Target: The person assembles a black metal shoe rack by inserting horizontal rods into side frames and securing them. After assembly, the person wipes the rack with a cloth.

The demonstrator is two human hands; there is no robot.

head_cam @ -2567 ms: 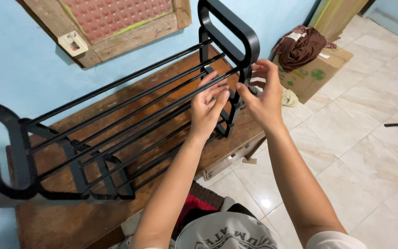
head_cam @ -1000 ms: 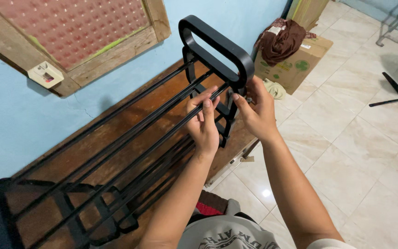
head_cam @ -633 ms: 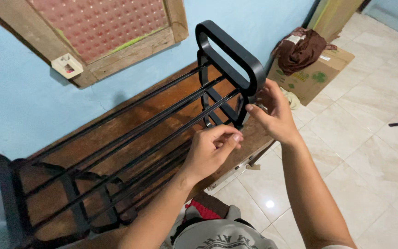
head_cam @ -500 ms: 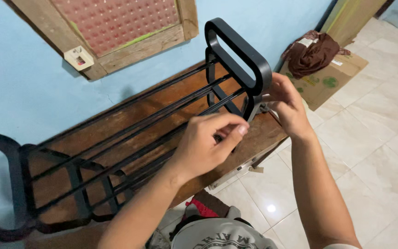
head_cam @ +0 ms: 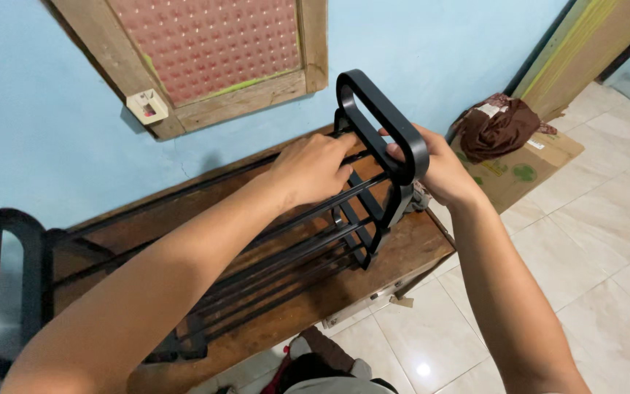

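Note:
A black metal rack with long bars (head_cam: 286,241) lies on a brown wooden table (head_cam: 402,255). Its right end frame (head_cam: 382,124) is a black rounded loop; a matching loop (head_cam: 1,292) stands at the left end. My left hand (head_cam: 313,168) reaches across the top bars and grips them just beside the right loop. My right hand (head_cam: 435,171) holds the outer side of that loop, fingers wrapped on its lower edge.
A blue wall with a wooden-framed patterned pane (head_cam: 213,51) and a small white switch (head_cam: 147,108) rises behind the table. A flattened cardboard box (head_cam: 526,171) with a brown cloth (head_cam: 494,131) lies on the tiled floor (head_cam: 592,248) at right.
My left hand has moved from the front bars up and across to the top bars by the right loop. My right hand stays on the loop. The view shifted closer.

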